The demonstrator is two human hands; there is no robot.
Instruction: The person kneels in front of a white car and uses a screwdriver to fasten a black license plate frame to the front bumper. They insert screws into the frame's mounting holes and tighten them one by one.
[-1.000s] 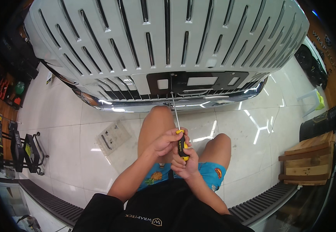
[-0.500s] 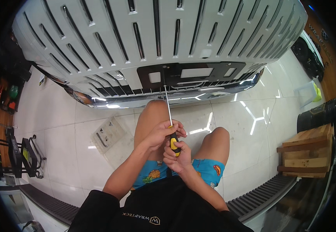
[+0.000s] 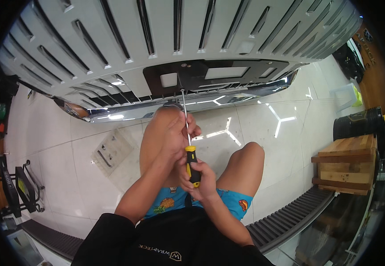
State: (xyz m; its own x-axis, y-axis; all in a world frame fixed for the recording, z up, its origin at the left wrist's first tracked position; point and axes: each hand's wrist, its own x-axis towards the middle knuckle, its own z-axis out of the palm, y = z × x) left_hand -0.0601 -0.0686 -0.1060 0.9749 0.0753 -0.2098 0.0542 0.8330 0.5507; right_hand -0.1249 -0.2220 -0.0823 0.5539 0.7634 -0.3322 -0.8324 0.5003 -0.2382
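A long screwdriver with a black and yellow handle (image 3: 193,163) points away from me, up at a car's light grey slatted grille (image 3: 157,26). My right hand (image 3: 203,179) is wrapped around the handle's near end. Higher up, my left hand (image 3: 177,136) has its fingers closed around the bare metal shaft. The screwdriver's tip meets the lower edge of a black licence plate bracket (image 3: 197,73), where a small screw head (image 3: 182,90) seems to be. Two more round fasteners show near the bracket's upper edge.
Just below the bracket runs the shiny chrome bumper (image 3: 157,111). A flat clear tray (image 3: 112,150) with small dark parts lies on the tiled floor to my left, near a black wheeled frame (image 3: 26,186). Wooden boxes (image 3: 345,170) and a black drum (image 3: 356,123) stand at right.
My left hand has slid forward off the handle onto the shaft. My right hand has shifted its hold on the handle. The whole view has moved slightly.
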